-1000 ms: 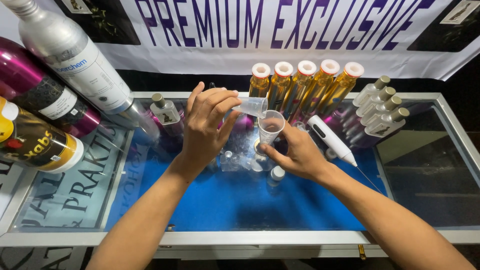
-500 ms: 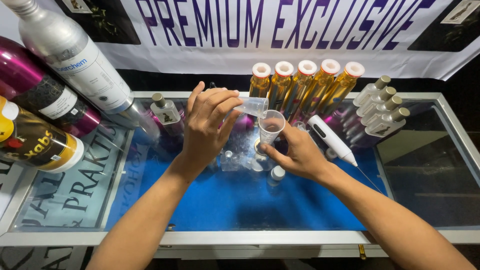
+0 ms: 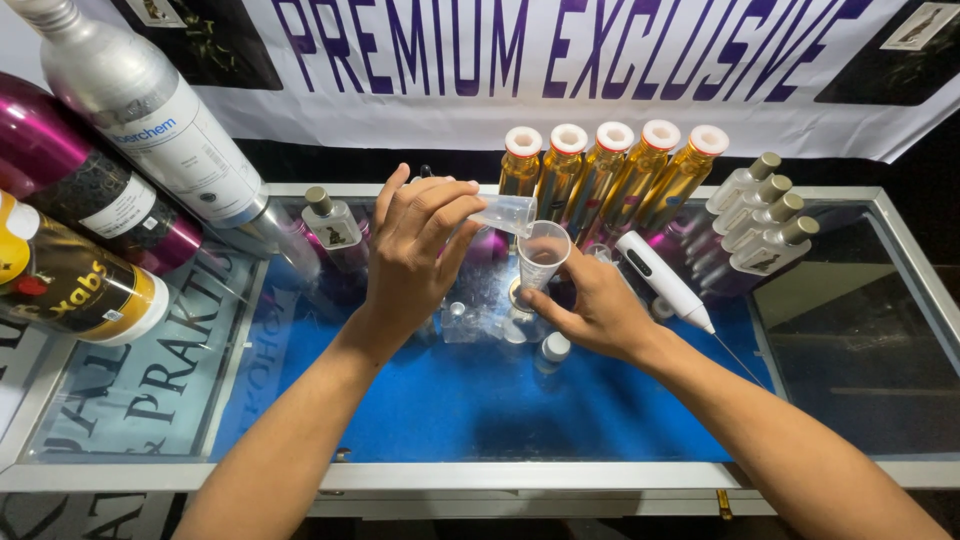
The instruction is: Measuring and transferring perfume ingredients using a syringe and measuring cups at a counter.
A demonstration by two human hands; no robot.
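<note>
Five amber bottles (image 3: 600, 165) (white-capped) stand behind the work. Left hand (image 3: 415, 255) fingers pinch a small clear cup (image 3: 508, 212), tilted over a clear measuring cup (image 3: 541, 255) on the tabletop (image 3: 500, 400); right hand (image 3: 595, 305) fingers grip its base.

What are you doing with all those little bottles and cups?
A person works at a glass-topped counter. The left hand tips a small clear cup over a taller clear measuring cup, which the right hand steadies near its base. Behind them stands a row of five amber bottles with white tops. A white pen-shaped tool lies to the right, beside four small clear bottles. Large metal bottles lean at the left.
</note>
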